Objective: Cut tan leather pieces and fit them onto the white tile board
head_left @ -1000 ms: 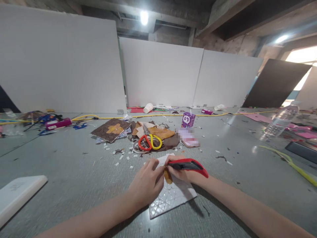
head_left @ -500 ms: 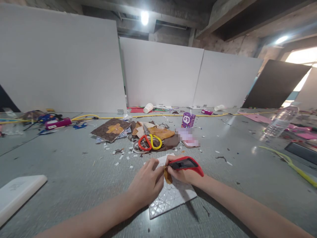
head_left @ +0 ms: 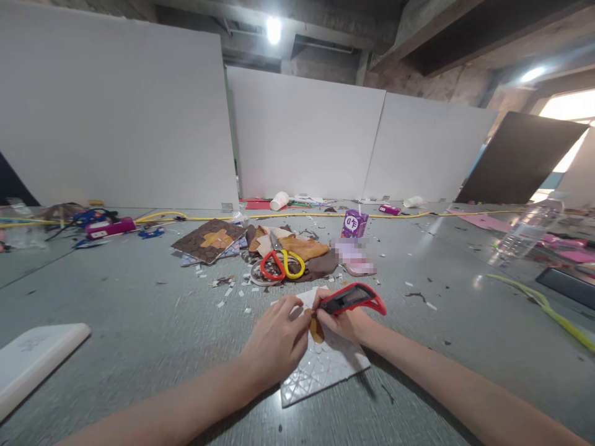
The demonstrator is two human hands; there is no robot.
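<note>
My right hand (head_left: 343, 321) grips a red and black utility knife (head_left: 357, 298), its handle tilted up to the right and its tip hidden by my fingers. Under the knife lies a small brown, leather-like piece (head_left: 317, 331). My left hand (head_left: 277, 334) is closed, with thumb and fingertips pinching this piece at its left edge. Both hands rest over a white board (head_left: 320, 375) with a raised tile-like pattern, set at a slant on the table. Whatever my left fingertips cover cannot be seen.
Beyond the board lie scissors (head_left: 282, 266) with red and yellow handles on brown scraps (head_left: 320, 263). A dark patterned board with an orange flower (head_left: 217, 238) sits left of them. A purple drink carton (head_left: 354, 224) stands behind a phone (head_left: 357, 257). A white block (head_left: 39, 350) is at left.
The knife handle has tipped slightly upward in my right hand, shifting a little right. My left hand stays at the brown piece. The whole view has shifted slightly.
</note>
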